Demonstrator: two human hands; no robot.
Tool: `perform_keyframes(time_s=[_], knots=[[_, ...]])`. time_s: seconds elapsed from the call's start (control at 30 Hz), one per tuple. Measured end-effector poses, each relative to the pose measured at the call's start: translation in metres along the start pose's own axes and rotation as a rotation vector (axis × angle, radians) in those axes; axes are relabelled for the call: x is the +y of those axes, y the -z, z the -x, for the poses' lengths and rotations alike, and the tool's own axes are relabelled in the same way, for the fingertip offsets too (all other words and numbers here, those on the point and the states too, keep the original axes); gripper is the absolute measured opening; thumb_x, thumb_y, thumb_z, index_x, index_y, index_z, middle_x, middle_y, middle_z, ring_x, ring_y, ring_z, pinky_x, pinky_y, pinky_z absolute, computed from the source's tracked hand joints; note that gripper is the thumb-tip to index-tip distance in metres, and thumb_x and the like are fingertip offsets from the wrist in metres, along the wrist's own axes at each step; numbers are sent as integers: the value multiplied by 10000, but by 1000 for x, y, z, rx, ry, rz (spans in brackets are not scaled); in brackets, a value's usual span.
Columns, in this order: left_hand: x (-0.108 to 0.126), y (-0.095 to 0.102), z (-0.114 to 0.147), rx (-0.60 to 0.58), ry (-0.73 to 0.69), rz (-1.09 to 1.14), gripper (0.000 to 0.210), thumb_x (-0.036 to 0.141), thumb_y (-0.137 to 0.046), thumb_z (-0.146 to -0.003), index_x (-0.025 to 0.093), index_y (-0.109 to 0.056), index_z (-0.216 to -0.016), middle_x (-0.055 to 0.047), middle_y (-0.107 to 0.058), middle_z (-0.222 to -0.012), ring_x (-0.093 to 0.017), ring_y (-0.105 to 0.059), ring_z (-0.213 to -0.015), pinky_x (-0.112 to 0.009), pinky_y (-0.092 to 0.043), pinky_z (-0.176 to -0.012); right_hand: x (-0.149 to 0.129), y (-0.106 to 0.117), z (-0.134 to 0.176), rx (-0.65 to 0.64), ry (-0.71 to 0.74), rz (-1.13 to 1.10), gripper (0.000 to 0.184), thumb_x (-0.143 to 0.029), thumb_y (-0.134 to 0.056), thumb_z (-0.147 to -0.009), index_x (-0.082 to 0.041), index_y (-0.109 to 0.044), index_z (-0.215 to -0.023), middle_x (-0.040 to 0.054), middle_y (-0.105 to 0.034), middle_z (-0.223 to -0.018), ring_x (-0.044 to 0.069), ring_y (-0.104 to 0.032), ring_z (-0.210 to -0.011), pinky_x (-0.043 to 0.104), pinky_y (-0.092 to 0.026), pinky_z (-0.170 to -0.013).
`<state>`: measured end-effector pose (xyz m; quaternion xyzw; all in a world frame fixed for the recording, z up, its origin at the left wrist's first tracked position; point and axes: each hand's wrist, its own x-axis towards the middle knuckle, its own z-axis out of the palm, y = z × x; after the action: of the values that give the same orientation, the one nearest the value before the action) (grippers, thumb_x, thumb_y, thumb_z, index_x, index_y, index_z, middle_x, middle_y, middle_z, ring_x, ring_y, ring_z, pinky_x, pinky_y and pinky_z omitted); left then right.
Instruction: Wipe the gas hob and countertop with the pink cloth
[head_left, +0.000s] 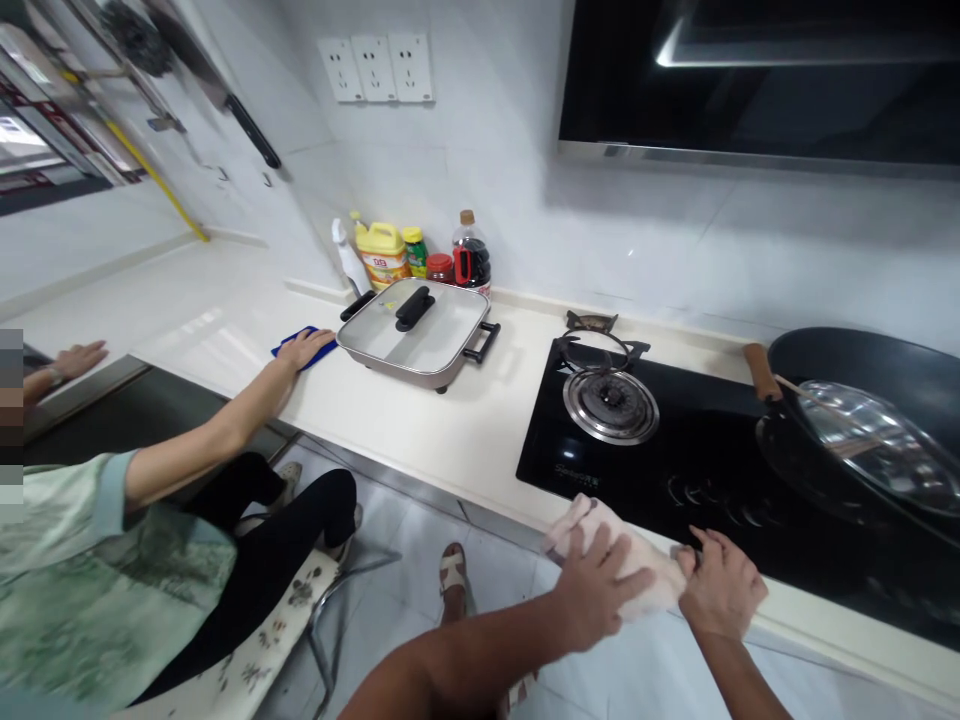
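A pale pink cloth lies along the counter's front edge, just below the black gas stove. My left hand grips it from above, its fingers spread across the fabric. At the cloth's right end, my right hand has its fingers curled over by the stove's front edge, with the thumb against the fabric. Part of the right hand's grip is hidden. On the stove's left side, a burner is exposed, and its round pan support sits behind it, off the burner.
Another person's hand presses a blue cloth on the counter. A lidded electric pan stands beside it, with several bottles behind. A wok holding a glass lid is right. A chair stands left.
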<state>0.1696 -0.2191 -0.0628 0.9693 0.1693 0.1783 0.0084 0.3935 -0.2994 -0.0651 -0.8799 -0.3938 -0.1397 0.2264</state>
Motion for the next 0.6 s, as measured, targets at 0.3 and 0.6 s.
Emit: perform_keyframes(time_s=[0.3, 0.6], knots=[[-28, -2, 6, 99, -79, -156, 498, 340, -529, -1033, 415, -512, -1525, -32, -522, -1584, -274, -485, -1379, -496, -317, -1179, 0, 1, 0, -40, -49, 5, 422, -412, -393, -942, -217, -678, -1185, 133, -624, -1342, 344, -519, -1250, 524, -315, -1073], [-170, 30, 104, -101, 159, -160, 378, 337, -616, -1002, 474, -656, -1352, -14, -651, -1444, -270, -532, -1336, -512, -276, -1187, -10, 4, 0, 42, -30, -8, 377, -363, -418, -930, -212, -694, -1138, 126, -655, -1288, 318, -560, -1206, 491, -337, -1048]])
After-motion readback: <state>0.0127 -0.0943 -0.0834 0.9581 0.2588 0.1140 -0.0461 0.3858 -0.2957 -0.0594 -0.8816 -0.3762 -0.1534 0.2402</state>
